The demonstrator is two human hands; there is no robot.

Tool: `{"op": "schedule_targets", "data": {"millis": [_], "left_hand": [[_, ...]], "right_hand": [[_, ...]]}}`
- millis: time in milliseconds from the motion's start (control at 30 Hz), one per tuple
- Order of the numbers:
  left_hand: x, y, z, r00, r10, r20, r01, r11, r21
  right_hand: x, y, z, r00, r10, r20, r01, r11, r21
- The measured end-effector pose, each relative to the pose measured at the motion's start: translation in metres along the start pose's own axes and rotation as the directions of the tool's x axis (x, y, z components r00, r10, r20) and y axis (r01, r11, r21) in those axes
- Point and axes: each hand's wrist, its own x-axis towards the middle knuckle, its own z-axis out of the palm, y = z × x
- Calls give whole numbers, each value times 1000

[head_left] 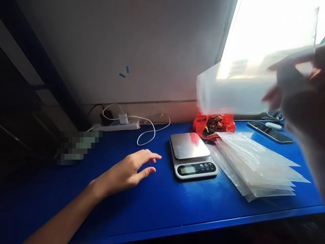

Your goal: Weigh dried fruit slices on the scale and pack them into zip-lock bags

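Observation:
My left hand [138,167] hovers over the blue table, thumb and fingers apart, with nothing in it. Just to its right stands a kitchen scale [190,147] with a bare metal plate. High on the right, my right hand [291,81] is smeared by motion and grips a translucent plastic bag [231,95], which stretches out leftward in front of the window. Several similar clear bags [256,166] lie in a fanned stack right of the scale. Behind the scale, an open red plastic bag [200,125] holds brown dried pieces [215,125] that I cannot identify.
A black phone [270,132] and a small white case [273,126] lie at the right back. Along the wall, a power strip [116,125] carries a charger [123,118] with a looped white cable [154,130]. The blue table's [152,217] front edge runs below.

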Motion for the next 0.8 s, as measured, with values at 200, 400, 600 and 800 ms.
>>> {"op": "schedule_targets", "data": {"millis": [200,400,600,800], "left_hand": [[2,-2,5,991,16,-134,-72,902,-425],[7,-25,-13,927,-189,-324,-44,803,-594],[5,-22,-21,916,-248,317,387,758,-526],[6,2,-11,918,-158,365,314,851,-421]], "right_hand": [[-124,-11,17,817,-548,176,333,700,632],[-137,0,49,587,-689,425,54,557,829],[-118,5,58,530,-478,701,-444,548,709],[-134,3,77,394,-417,819,-353,754,554]]}}
